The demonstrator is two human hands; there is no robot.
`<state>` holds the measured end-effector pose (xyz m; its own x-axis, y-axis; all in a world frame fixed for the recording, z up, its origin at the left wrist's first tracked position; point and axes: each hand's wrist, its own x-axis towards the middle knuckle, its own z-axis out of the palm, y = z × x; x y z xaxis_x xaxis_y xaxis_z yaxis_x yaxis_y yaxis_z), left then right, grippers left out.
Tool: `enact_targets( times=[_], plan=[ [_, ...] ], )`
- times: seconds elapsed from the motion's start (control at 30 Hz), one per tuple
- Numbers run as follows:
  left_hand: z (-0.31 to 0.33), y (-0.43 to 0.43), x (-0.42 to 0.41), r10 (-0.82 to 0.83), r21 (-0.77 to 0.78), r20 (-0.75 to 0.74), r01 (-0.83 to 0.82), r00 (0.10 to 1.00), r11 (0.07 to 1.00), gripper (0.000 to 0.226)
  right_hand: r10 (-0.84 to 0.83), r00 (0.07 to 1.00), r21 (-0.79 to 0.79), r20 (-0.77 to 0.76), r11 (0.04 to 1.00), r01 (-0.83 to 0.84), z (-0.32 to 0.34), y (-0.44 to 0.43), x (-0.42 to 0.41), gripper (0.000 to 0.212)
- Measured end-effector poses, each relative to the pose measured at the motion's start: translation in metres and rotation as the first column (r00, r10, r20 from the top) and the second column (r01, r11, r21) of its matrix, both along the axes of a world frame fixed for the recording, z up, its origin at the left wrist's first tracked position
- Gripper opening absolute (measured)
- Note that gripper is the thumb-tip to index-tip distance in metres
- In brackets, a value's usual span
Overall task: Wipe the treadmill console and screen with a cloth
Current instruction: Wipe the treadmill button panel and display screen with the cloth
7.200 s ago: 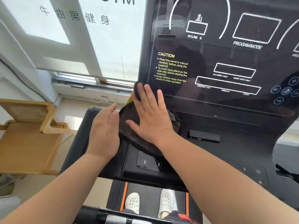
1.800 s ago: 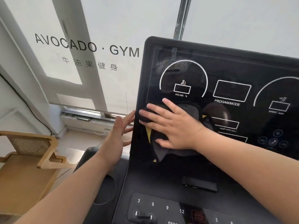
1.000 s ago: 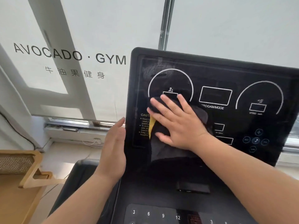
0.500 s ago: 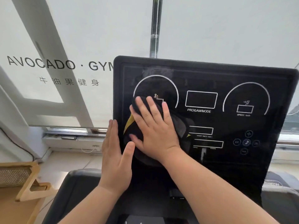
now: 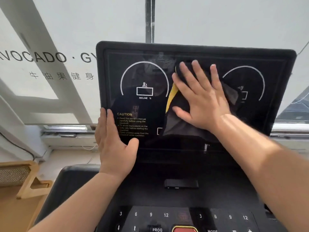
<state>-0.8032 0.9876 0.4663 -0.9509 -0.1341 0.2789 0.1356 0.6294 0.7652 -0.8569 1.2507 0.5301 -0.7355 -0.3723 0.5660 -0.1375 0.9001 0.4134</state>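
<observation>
Moved since half a second ago: right hand (image 5: 203,99) and cloth (image 5: 177,114) have slid from the left dial across to the upper middle of the screen (image 5: 143,76), between the two dials; left hand (image 5: 113,141) has stayed at the screen's lower left edge.
Console deck (image 5: 150,195): nearest; black, with two rows of number keys reading 3, 6, 9, 12, a red button (image 5: 184,229) at the bottom edge, and one small black slot-shaped block (image 5: 181,183) above them.
Left hand: flat and open, fingers together along the screen's left border, thumb spread onto the glass below the CAUTION text (image 5: 132,124); holds nothing.
Cloth: one; dark grey-black with a yellow edge on its left, hanging crumpled down the middle of the screen.
Right hand: palm flat on the cloth, fingers spread apart and pointing up, pressing it against the glass, not gripping it.
Screen: upright glossy black panel, smudged near its top; two white arc dials, the left marked INCLINE %, the right partly covered by cloth.
Behind: frosted window (image 5: 50,39) with AVOCADO lettering; one wooden chair (image 5: 18,178) at lower left.
</observation>
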Motion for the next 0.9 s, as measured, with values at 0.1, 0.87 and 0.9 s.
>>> enact_targets(
  times=[0.1, 0.87, 0.9],
  plan=[
    [-0.004, -0.006, 0.002, -0.021, 0.020, -0.007, 0.021, 1.000, 1.000, 0.097, -0.115, 0.993, -0.157, 0.008, 0.981, 0.115, 0.016, -0.011, -0.008, 0.093],
    [-0.022, -0.043, 0.006, -0.218, -0.308, -0.014, 0.203, 0.976, 0.929, 0.103, -0.229, 0.971, -0.228, 0.070, 0.944, 0.239, -0.088, -0.006, 0.059, 0.108],
    [-0.021, -0.043, 0.007, -0.216, -0.338, -0.002, 0.202, 0.976, 0.919, 0.103, -0.275, 0.959, -0.275, 0.065, 0.919, 0.282, -0.075, -0.007, 0.052, 0.109]
  ],
)
